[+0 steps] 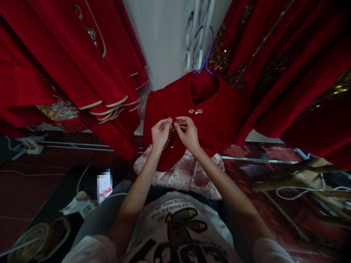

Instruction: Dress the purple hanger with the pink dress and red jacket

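Note:
A red top (216,120) hangs in front of me from a blue hanger (206,54), with pale shiny patterned fabric (181,175) below its hem. On its chest sits a pearly flower-shaped clasp (195,111). Left of that clasp, my left hand (160,134) and my right hand (188,132) meet with fingertips pinched together. Between them they hold a small beaded ornament (172,128), with beaded strands and a small red piece dangling below it. The fingers cover most of the ornament. Whether a needle or thread is there is too small to tell.
Red garments with pale edging (109,73) hang at the left, and red garments with gold sequins (274,73) at the right. A white metal rack (193,36) stands behind the hanger. At lower left are a power strip (86,209) and a plastic cup (33,237).

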A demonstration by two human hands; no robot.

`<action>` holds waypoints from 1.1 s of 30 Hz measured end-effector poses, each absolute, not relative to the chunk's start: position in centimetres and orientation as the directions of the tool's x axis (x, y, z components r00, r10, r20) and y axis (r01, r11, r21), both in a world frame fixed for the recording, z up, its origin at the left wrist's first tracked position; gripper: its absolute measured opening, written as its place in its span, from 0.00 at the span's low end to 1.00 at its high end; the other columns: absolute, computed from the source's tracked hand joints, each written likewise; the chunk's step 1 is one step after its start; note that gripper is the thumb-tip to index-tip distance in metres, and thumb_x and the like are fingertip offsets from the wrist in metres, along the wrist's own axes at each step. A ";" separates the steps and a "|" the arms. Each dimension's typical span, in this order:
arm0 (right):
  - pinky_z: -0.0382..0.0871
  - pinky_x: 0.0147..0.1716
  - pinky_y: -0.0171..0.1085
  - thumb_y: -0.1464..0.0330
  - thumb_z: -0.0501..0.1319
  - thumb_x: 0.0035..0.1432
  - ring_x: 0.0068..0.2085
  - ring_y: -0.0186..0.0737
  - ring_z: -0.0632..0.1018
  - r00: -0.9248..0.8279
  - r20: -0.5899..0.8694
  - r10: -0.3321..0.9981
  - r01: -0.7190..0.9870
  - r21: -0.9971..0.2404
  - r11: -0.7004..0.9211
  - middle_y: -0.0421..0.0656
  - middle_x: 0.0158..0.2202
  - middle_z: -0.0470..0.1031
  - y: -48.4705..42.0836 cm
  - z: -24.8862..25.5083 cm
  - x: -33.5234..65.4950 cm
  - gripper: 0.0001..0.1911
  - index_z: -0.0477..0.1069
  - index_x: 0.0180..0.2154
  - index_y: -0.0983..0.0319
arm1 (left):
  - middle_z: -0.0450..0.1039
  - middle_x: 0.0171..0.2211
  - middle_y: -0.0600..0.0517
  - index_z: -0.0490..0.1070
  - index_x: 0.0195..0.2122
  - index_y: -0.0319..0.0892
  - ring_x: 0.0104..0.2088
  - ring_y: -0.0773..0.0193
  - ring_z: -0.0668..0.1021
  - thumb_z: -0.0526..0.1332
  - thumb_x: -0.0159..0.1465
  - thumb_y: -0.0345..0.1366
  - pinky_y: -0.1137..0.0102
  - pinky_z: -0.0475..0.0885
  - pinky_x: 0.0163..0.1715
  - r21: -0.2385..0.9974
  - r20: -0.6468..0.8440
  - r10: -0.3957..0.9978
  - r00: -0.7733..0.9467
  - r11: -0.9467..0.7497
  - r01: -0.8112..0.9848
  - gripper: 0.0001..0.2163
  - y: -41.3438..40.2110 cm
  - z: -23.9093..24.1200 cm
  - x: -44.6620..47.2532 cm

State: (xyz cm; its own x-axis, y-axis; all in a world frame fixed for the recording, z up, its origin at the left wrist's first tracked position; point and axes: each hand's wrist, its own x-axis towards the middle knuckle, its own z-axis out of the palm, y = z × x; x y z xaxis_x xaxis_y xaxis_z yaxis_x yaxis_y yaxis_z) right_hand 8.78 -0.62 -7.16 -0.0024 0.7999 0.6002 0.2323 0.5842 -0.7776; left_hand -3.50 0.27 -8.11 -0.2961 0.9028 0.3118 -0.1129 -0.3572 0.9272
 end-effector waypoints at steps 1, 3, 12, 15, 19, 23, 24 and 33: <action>0.77 0.41 0.36 0.67 0.60 0.61 0.40 0.34 0.77 0.004 0.599 0.801 0.237 -0.778 0.581 0.45 0.43 0.72 -0.6 -7.2 8.8 0.09 0.69 0.44 0.59 | 0.81 0.37 0.48 0.76 0.35 0.39 0.36 0.64 0.82 0.67 0.56 0.42 0.69 0.79 0.41 0.921 0.331 0.898 -0.291 -0.374 -0.107 0.12 0.1 -8.1 -3.5; 0.77 0.40 0.36 0.67 0.61 0.61 0.39 0.34 0.77 0.013 0.592 0.806 0.252 -0.782 0.571 0.44 0.41 0.72 -0.5 -7.2 8.8 0.08 0.70 0.43 0.59 | 0.81 0.37 0.47 0.77 0.36 0.39 0.37 0.65 0.82 0.67 0.55 0.39 0.69 0.78 0.42 0.913 0.371 0.887 -0.273 -0.402 -0.067 0.11 -0.2 -7.9 -3.7; 0.77 0.39 0.36 0.65 0.62 0.59 0.37 0.35 0.76 0.044 0.567 0.823 0.285 -0.797 0.533 0.44 0.38 0.71 -0.1 -7.5 8.8 0.09 0.72 0.43 0.60 | 0.79 0.39 0.47 0.77 0.40 0.40 0.38 0.66 0.82 0.66 0.58 0.37 0.68 0.79 0.43 0.873 0.486 0.846 -0.217 -0.463 0.153 0.10 -1.0 -7.9 -4.1; 0.76 0.38 0.36 0.65 0.62 0.59 0.37 0.35 0.76 0.025 0.567 0.824 0.291 -0.792 0.536 0.44 0.38 0.72 0.0 -7.4 9.0 0.10 0.73 0.43 0.60 | 0.79 0.40 0.47 0.77 0.41 0.40 0.39 0.65 0.82 0.65 0.59 0.37 0.69 0.79 0.44 0.867 0.497 0.843 -0.209 -0.470 0.166 0.10 -1.0 -8.1 -4.1; 0.76 0.38 0.36 0.66 0.62 0.58 0.36 0.35 0.76 0.015 0.569 0.822 0.297 -0.788 0.540 0.44 0.37 0.72 0.1 -7.3 9.3 0.10 0.74 0.43 0.60 | 0.79 0.41 0.47 0.77 0.42 0.40 0.38 0.66 0.82 0.66 0.59 0.37 0.69 0.79 0.43 0.860 0.510 0.836 -0.201 -0.486 0.157 0.11 -1.0 -8.0 -4.1; 0.76 0.38 0.36 0.65 0.63 0.58 0.36 0.35 0.76 0.008 0.554 0.832 0.299 -0.796 0.527 0.43 0.37 0.73 0.1 -7.2 9.4 0.11 0.74 0.43 0.60 | 0.78 0.41 0.47 0.78 0.42 0.40 0.38 0.66 0.81 0.65 0.59 0.36 0.69 0.79 0.43 0.851 0.523 0.832 -0.187 -0.495 0.176 0.11 -1.1 -7.7 -4.1; 0.76 0.37 0.35 0.65 0.63 0.58 0.36 0.35 0.76 0.006 0.553 0.833 0.297 -0.796 0.527 0.43 0.37 0.73 0.1 -7.2 9.4 0.11 0.75 0.43 0.60 | 0.78 0.41 0.47 0.78 0.42 0.40 0.39 0.66 0.81 0.65 0.59 0.36 0.69 0.79 0.43 0.851 0.522 0.832 -0.187 -0.492 0.185 0.11 -1.2 -7.7 -4.1; 0.76 0.36 0.35 0.65 0.63 0.58 0.35 0.34 0.76 -0.001 0.535 0.845 0.299 -0.806 0.511 0.43 0.35 0.73 -0.1 -6.9 9.7 0.10 0.75 0.42 0.61 | 0.78 0.40 0.48 0.77 0.42 0.40 0.37 0.67 0.81 0.65 0.58 0.34 0.71 0.80 0.42 0.841 0.538 0.823 -0.184 -0.506 0.192 0.10 -1.4 -7.3 -3.9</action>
